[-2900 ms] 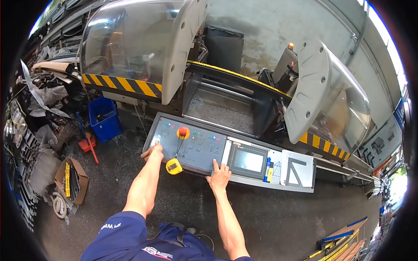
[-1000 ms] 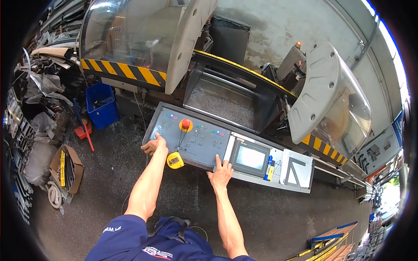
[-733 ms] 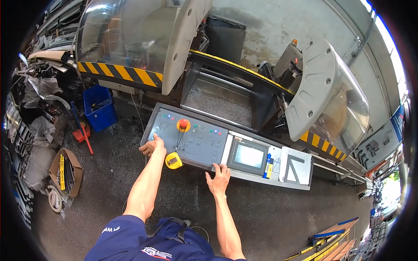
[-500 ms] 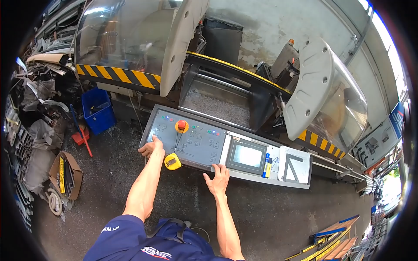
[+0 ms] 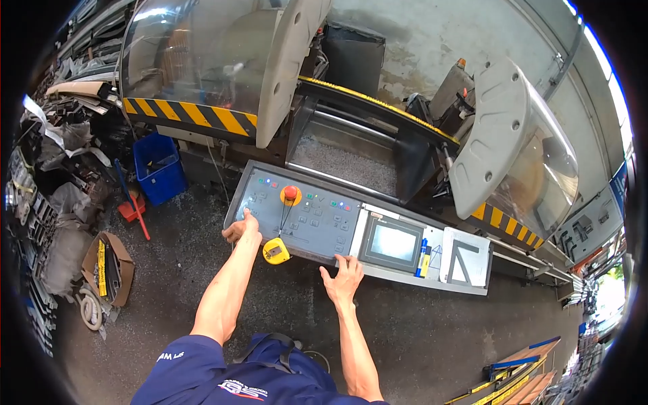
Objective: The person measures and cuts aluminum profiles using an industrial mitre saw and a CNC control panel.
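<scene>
My left hand (image 5: 245,230) is at the left end of the grey control panel (image 5: 317,233). Its thumb rests on the panel face by the lower-left buttons, while the other fingers curl at the front edge. With thumb and fingers apart, my right hand (image 5: 343,278) touches the front edge near the middle, fingertips on the rim. A yellow tape measure (image 5: 276,251) hangs between my hands from a dark cord looped at the red emergency stop button (image 5: 290,194). Right of the buttons is a lit touchscreen (image 5: 393,241).
Blue and yellow markers (image 5: 423,259) and a white sheet with a dark angle-shaped piece (image 5: 466,262) lie on the panel's right end. Behind stands a saw machine with clear guards (image 5: 196,61). A blue bin (image 5: 159,169), red dustpan (image 5: 132,208) and cardboard box (image 5: 121,270) are at left.
The whole view has shifted slightly, so the panel and machine sit a little further right. Both hands keep nearly the same places on the panel.
</scene>
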Action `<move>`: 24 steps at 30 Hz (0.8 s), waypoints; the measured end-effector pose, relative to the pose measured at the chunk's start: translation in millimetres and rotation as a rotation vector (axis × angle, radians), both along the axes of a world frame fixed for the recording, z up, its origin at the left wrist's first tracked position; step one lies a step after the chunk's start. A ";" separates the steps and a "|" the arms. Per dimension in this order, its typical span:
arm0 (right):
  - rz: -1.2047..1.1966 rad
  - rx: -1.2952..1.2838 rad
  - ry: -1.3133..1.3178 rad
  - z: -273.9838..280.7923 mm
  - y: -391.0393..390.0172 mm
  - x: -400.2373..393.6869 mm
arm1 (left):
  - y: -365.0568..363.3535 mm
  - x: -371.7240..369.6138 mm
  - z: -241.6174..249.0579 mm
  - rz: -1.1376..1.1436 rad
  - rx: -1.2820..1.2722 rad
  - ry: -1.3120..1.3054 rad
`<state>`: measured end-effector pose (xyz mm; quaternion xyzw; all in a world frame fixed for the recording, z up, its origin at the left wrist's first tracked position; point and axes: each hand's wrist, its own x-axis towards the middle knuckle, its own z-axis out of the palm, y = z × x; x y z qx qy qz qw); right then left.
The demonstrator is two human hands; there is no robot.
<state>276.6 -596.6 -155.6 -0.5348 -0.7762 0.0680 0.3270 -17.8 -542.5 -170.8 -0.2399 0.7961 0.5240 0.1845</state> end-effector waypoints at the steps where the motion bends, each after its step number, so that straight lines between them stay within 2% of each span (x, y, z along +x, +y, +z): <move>1: 0.042 0.025 -0.028 -0.3 0.1 -3.9 | 0.0 -1.5 -2.0 0.018 0.007 0.014; 5: 0.211 0.045 -0.168 4.9 -5.5 -35.9 | -0.4 -0.3 -4.0 0.018 -0.081 0.048; 9: 0.350 -0.086 -0.279 21.3 3.4 -71.8 | 0.5 1.6 1.0 0.039 -0.058 0.034; 10: 0.345 -0.089 -0.266 22.7 9.6 -79.6 | 0.5 2.2 7.7 0.045 -0.041 -0.002; 12: 0.283 -0.155 -0.449 25.0 20.7 -92.4 | -4.2 4.5 14.4 0.032 -0.007 0.007; 13: 0.257 -0.084 -0.470 9.5 29.2 -97.7 | -4.8 5.2 15.7 0.028 0.029 0.003; 17: 0.266 -0.215 -0.412 11.2 40.0 -105.3 | -5.7 5.0 20.4 0.080 0.097 -0.016; 18: 0.247 -0.213 -0.403 16.7 35.8 -98.9 | -5.9 5.5 22.9 0.067 0.032 -0.033; 20: 0.378 -0.159 -0.248 19.8 25.2 -81.3 | -8.5 5.4 23.0 0.058 0.080 -0.024; 21: 0.361 -0.060 -0.169 14.9 12.6 -69.4 | -9.4 7.3 25.2 0.071 0.066 -0.030; 23: 0.395 0.177 0.040 -25.9 -17.3 -35.9 | -11.3 8.2 27.5 0.075 0.052 -0.029; 24: 0.394 0.176 -0.019 -33.0 -42.8 -10.9 | -11.3 3.7 19.8 0.050 0.062 -0.034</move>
